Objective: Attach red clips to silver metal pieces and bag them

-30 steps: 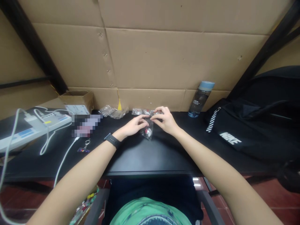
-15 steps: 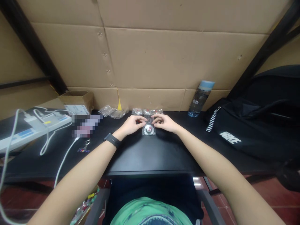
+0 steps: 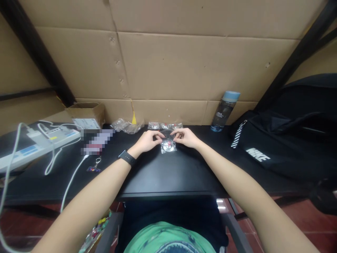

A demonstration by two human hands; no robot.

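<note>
The left hand [image 3: 151, 141] and right hand [image 3: 186, 137] pinch a clear packet [image 3: 168, 147] between them, at the black table [image 3: 168, 177]. Just beyond the grip, a row of packets [image 3: 165, 125] lies near a cardboard wall [image 3: 168, 66]. A box [image 3: 92, 113] sits well left of it; a bottle [image 3: 222, 114] and backpack [image 3: 284, 144], right.

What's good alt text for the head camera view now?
A person's bare left hand and bare right hand handle a clear plastic packet holding a round silver item at a black table; three similar shiny packets lie behind.
</note>
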